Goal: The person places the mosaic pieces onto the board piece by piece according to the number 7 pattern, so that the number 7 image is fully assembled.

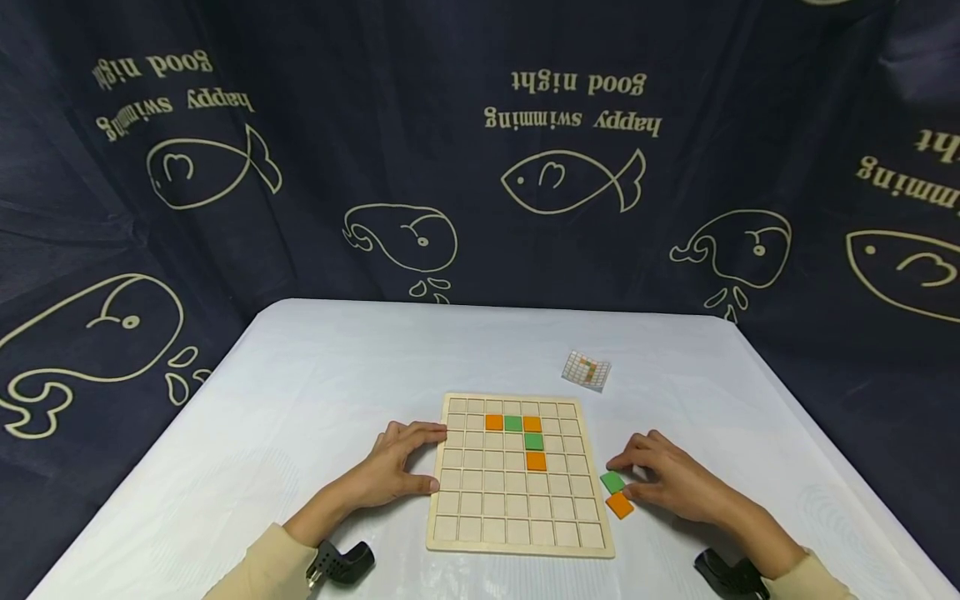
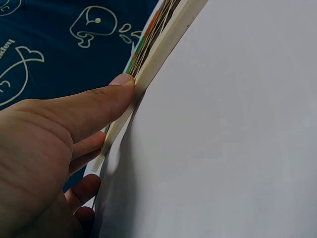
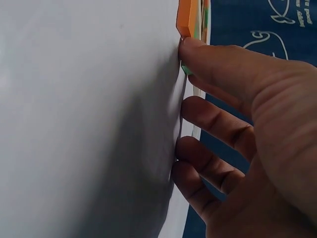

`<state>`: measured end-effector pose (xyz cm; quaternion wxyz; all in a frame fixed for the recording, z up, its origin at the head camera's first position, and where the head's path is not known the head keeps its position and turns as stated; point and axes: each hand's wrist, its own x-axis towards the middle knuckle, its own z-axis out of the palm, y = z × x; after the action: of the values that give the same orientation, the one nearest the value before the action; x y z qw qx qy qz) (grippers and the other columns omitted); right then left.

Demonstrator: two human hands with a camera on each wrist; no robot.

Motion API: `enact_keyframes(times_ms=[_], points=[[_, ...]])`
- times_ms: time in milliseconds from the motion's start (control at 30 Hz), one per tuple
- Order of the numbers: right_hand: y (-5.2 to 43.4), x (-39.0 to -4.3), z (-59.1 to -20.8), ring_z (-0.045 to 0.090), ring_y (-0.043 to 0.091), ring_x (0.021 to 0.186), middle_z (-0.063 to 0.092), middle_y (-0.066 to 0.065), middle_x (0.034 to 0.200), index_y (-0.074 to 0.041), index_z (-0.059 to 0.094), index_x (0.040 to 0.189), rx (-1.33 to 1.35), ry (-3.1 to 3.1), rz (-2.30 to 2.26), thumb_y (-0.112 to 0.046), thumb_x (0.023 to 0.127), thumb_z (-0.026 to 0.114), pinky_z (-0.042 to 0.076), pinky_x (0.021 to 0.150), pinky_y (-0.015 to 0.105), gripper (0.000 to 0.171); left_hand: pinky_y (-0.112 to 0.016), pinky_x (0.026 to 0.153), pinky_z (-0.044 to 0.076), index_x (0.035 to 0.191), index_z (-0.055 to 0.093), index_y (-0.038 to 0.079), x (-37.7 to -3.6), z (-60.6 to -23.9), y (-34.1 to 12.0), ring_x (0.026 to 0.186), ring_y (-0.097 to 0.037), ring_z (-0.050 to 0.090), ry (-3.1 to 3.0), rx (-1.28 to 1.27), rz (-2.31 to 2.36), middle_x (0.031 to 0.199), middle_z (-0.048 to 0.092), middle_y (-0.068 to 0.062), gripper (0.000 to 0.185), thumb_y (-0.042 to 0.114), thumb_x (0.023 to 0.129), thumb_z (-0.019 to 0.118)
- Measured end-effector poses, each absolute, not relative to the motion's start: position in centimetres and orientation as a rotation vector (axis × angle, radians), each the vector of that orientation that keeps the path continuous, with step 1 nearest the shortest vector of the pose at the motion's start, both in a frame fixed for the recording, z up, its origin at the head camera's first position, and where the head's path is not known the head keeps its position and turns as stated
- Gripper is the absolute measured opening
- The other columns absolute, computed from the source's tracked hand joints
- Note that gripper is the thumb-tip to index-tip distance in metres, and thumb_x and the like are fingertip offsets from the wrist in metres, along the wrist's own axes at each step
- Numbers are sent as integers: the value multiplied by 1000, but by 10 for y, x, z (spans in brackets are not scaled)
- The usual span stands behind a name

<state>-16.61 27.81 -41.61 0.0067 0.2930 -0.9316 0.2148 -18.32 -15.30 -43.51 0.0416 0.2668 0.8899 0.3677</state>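
Note:
A wooden grid board (image 1: 517, 508) lies flat on the white table (image 1: 315, 375). Three orange tiles and two green ones (image 1: 533, 442) sit in its upper squares. My left hand (image 1: 437, 457) rests against the board's left edge, thumb (image 2: 99, 104) pressed on the rim (image 2: 163, 39). Just right of the board lie a loose green tile (image 1: 611, 483) and a loose orange tile (image 1: 620, 506). My right hand (image 1: 617, 478) pinches the green tile (image 3: 185, 70) between thumb (image 3: 223, 64) and forefinger, beside the orange tile (image 3: 187, 17); its other fingers rest spread on the cloth.
A small pattern card (image 1: 587, 369) lies beyond the board's far right corner. Dark blue cloth printed with fish and whales (image 1: 570, 179) hangs behind and around the table. Black wrist mounts (image 1: 341, 562) show at the near edge.

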Motion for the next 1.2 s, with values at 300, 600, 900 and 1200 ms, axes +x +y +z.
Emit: enact_keyframes(times_ms=[300,600,900,1200], points=[[278,-168,-418,37,2,78,56,-17,90,-26,70,104,956,-2877,670,-24,76,76,31,67,17,29,-31,83,23,133,52,21,-183,-435,-153,100,-12,31,2727,809,1123,145,43,7,68,36,72,78],[278,-168,-419,38,1,79,56,-18,90,-27,69,101,963,-2855,654,-25,76,76,32,68,17,26,-32,84,23,133,52,20,-183,-434,-153,101,-12,32,2724,813,1129,145,43,6,68,35,72,78],[278,-167,-418,42,1,85,57,-20,92,-28,68,100,898,-2891,677,-32,80,72,39,74,23,21,-32,84,23,133,52,20,-183,-435,-152,101,-12,32,2732,822,1120,145,43,6,68,35,72,78],[268,-166,-414,46,-1,92,57,-22,95,-29,68,100,875,-2848,641,-36,80,72,44,83,30,22,-32,85,23,133,52,19,-184,-436,-153,101,-11,32,2741,840,1127,144,44,5,68,36,72,78]])
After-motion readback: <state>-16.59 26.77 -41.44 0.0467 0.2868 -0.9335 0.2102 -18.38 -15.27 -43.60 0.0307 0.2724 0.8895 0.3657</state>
